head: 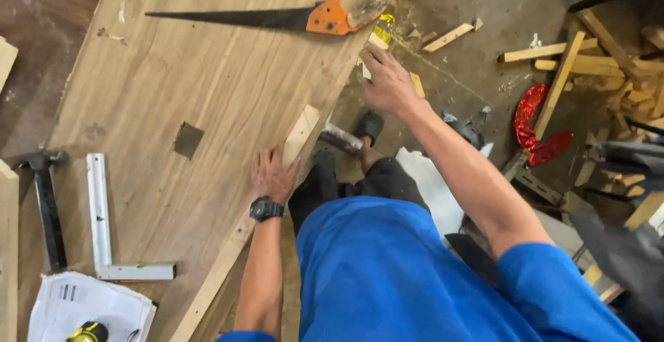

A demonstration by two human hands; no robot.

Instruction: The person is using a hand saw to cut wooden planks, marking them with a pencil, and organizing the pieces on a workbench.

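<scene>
hands at tabletop edge | left hand (273,176) flat, pressing small wood strip (301,134) onto plywood panel (207,93) | right hand (387,79) open, fingers resting on panel edge at 1 o'clock | handsaw (277,18) at 12 | step judged: positioning strip; steady pressure needed

Tape measure (88,332) cut by bottom edge; saw handle (368,6) blurred.
</scene>
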